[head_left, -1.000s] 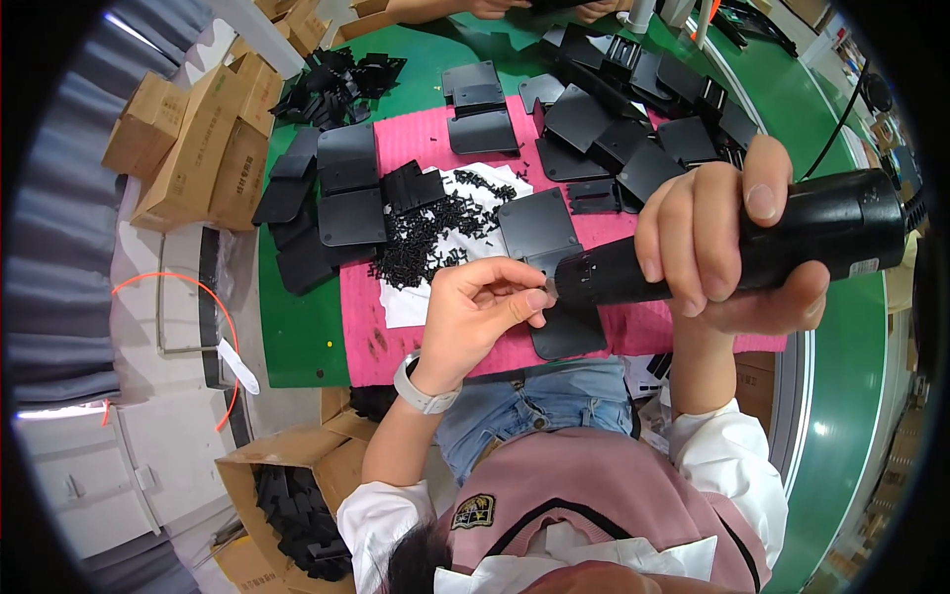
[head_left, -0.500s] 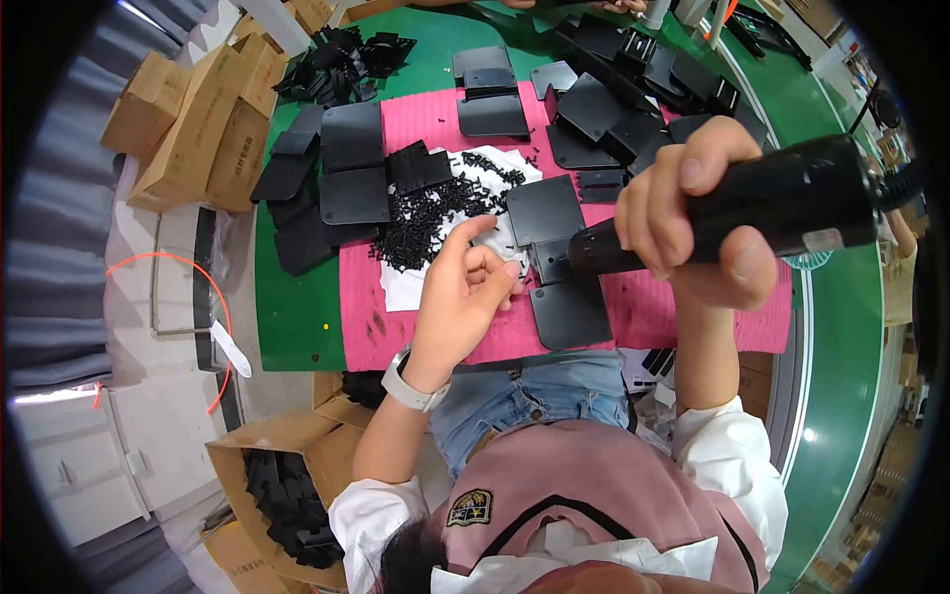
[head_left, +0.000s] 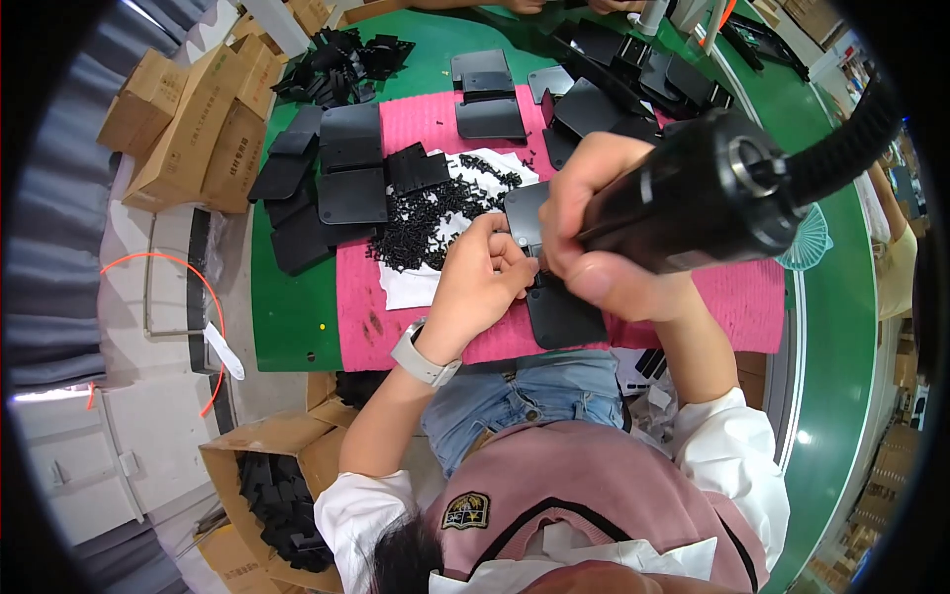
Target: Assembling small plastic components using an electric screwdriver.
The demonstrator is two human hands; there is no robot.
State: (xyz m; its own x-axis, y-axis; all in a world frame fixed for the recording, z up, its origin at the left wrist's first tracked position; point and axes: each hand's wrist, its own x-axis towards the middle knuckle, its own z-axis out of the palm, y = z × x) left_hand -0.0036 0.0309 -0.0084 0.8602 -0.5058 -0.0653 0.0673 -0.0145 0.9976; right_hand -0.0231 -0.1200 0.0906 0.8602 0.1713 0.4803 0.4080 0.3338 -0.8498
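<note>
Black, the two-panel piece (head_left: 566, 315) lies flat on a pink mat (head_left: 757, 317), partly hidden by both hands. The right hand (head_left: 618, 287) is wrapped firmly round a power screwdriver (head_left: 693, 208); its tip is hidden. The left hand (head_left: 482, 272) has its fingers curled, thumb and forefinger close together over the piece's middle; I cannot tell whether they pinch anything.

To do this well, I would keep the screwdriver square to the piece, press evenly, and hold the panels from sliding while keeping the left fingertips off the tip.

Counted, with clock directions from the piece: one screwdriver; one white cloth (head_left: 401, 289) at 10 o'clock, its black screws (head_left: 421, 223) too many to count; one similar two-panel piece (head_left: 492, 119) at 11; one jumbled heap of panels (head_left: 594, 104) at 1, too overlapped to count; one teal basket (head_left: 807, 241) at 3; one open carton (head_left: 327, 455) at 8.
</note>
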